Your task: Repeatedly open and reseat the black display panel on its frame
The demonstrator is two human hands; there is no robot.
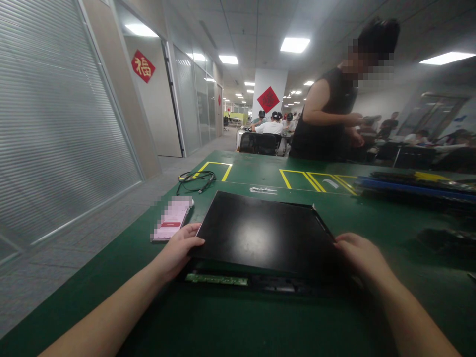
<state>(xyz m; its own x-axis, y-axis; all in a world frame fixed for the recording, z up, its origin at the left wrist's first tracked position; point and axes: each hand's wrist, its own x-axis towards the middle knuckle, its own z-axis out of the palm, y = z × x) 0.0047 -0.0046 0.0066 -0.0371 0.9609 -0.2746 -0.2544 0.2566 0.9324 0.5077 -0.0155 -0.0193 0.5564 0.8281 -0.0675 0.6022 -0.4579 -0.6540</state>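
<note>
A flat black display panel (pixel 256 233) lies slightly raised and tilted over a black housing (pixel 282 286) on the green table. My left hand (pixel 186 243) grips the panel's left edge, thumb on top. At the opposite side, my right hand (pixel 357 248) pinches the right edge; part of its fingers is hidden beneath or behind the panel. Along the near side, a green circuit board (pixel 216 279) shows in the housing below the panel. The rest of the housing is covered by the panel.
Left of the panel lies a phone (pixel 172 220) with a lit screen, and behind it a coiled black cable (pixel 197 179). Yellow tape marks the green table (pixel 253 166). A blue-and-black stack (pixel 412 188) sits at the right. Across the table stands a person (pixel 323 114) in black.
</note>
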